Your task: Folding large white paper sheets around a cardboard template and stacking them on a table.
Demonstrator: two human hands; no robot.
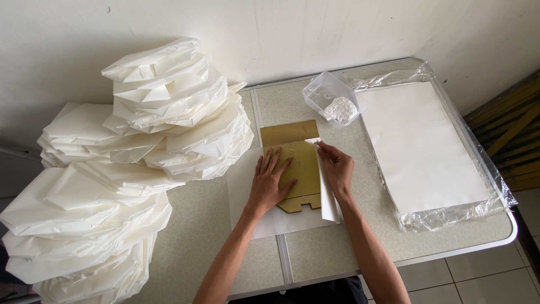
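I am pressing my left hand (269, 181) flat, fingers spread, on the gold card (292, 169) lying on the white paper sheet (243, 191) in the middle of the worktop (337, 247). My right hand (337, 169) is pinching the sheet's folded right edge (325, 191) against the card. I judge the fold is coming out best if I am keeping the card pinned and creasing tight along its edge.

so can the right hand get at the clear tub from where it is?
Probably yes. The right hand pinches the folded paper edge, and the clear tub sits just beyond it on the table, with nothing between them.
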